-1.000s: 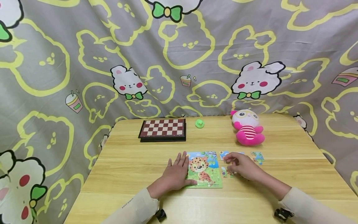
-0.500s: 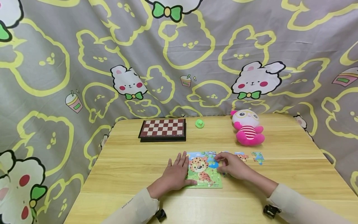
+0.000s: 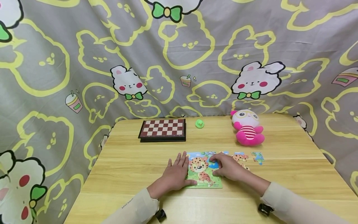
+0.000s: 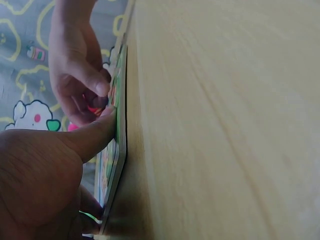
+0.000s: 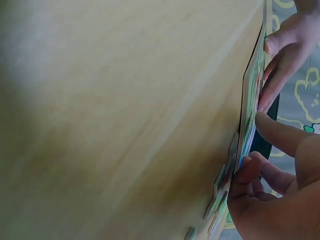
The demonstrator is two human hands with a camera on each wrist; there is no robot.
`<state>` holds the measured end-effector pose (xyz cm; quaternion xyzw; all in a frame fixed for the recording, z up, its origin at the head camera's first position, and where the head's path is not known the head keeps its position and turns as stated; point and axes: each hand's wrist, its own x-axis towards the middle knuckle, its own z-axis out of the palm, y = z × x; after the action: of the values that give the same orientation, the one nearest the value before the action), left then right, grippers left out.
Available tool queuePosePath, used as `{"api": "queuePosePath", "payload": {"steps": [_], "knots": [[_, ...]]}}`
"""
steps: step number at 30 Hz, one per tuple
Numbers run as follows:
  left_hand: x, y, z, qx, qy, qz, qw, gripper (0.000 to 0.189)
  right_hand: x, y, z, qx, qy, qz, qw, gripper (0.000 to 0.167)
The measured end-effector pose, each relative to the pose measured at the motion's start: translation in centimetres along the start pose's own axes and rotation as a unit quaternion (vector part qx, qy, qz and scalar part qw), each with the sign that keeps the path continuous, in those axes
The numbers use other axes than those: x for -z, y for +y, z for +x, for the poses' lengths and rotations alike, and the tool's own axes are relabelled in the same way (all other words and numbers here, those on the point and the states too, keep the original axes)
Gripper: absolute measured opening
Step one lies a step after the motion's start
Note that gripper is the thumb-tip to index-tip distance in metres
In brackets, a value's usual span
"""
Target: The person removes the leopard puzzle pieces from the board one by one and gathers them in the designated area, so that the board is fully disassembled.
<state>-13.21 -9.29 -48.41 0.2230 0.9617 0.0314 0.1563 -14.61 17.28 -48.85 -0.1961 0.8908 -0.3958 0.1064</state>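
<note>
A leopard jigsaw puzzle [image 3: 199, 168] lies flat on the table in its square board, with a blue patch near the right side. My left hand [image 3: 176, 175] rests along its left edge, fingers straight, thumb across the lower corner. Over the right part bends my right hand [image 3: 227, 166]; in the right wrist view its thumb [image 5: 280, 132] and fingers stand apart at the board, and no piece shows between them. Loose puzzle pieces, including a blue-green one [image 3: 258, 157] and a leopard-spotted one [image 3: 240, 157], lie to the right, some partly hidden by that hand.
Behind the puzzle are a checkered game board [image 3: 163, 128] on the left, a small green duck [image 3: 199, 123] in the middle and a pink-and-white plush toy [image 3: 248, 128] on the right. A patterned curtain [image 3: 179, 56] hangs behind the wooden table [image 3: 126, 174].
My right hand has moved left from above the loose pieces onto the right part of the puzzle, uncovering some of them. The left hand has stayed in place.
</note>
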Motion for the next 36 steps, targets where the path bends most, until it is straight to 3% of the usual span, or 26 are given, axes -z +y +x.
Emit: {"api": "queuePosePath", "payload": {"steps": [6,19,25,36], "knots": [[-0.1,-0.1,0.1,-0.002,0.001,-0.006,1.0000,0.111,-0.2,-0.5,0.1,0.004,-0.005,-0.042,0.9991,0.041],[0.9,1.1,0.9,0.003,0.003,-0.021,0.9998,0.110,-0.1,-0.4,0.5,0.021,-0.028,-0.047,0.9983,0.038],[0.3,2.5,1.6,-0.011,0.030,-0.008,0.9995,0.104,0.0,-0.5,0.6,0.023,-0.027,-0.048,0.9982,0.040],[-0.4,3.2,2.3,0.002,0.009,0.014,0.9999,0.108,-0.2,-0.8,0.7,0.020,-0.026,-0.038,0.9987,0.042]]}}
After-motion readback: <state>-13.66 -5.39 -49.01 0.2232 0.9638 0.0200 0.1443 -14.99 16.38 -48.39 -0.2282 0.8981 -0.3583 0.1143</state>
